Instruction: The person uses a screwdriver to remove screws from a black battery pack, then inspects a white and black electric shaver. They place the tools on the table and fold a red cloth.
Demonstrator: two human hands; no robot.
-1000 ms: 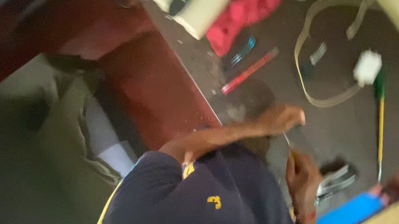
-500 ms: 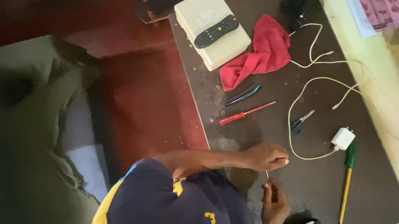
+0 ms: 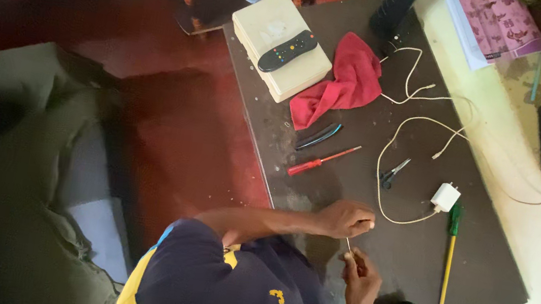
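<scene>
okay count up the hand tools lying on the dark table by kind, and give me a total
Screwdrivers: 2, a red-handled one and a green-handled one with a yellow shaft
Small scissors or snips: 1
Dark-handled pliers or cutters: 1
Total: 4

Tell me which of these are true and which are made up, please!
1. A black remote lies on the cream box. True.
2. The red cloth is on the floor. False: it lies on the dark table, beside the box.
3. The left hand and the right hand pinch a thin pale wire. True.
4. One of the hands holds the red-handled screwdriver. False: it lies on the table, apart from both hands.
</scene>
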